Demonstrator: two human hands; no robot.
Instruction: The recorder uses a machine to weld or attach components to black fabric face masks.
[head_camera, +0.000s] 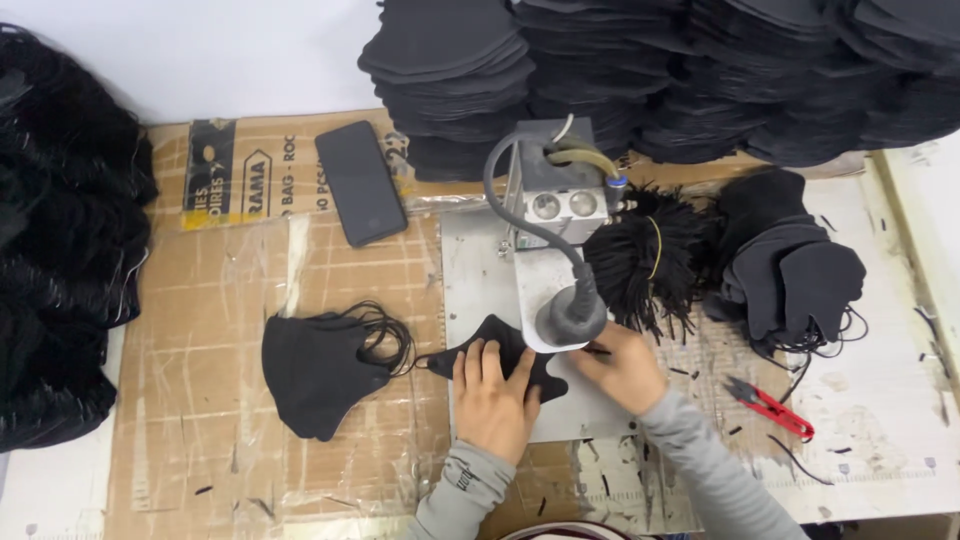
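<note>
The left hand (493, 398) presses flat, fingers spread, on a black fabric mask piece (500, 355) lying on the grey metal plate (470, 275). The right hand (625, 368) pinches a thin black ear cord (597, 351) beside the welding head (570, 315).

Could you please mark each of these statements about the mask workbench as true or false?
1. The left hand lies flat on a black mask piece on the metal plate. True.
2. The right hand holds the red snips. False: the snips lie on the table, to the right of that hand and apart from it.
3. A dark phone lies on the cardboard. True.
4. The pile of finished masks sits to the right of the machine head. False: it lies to the left, beside the left hand.
5. The bundle of black cords is tied with a yellow band. True.
</note>
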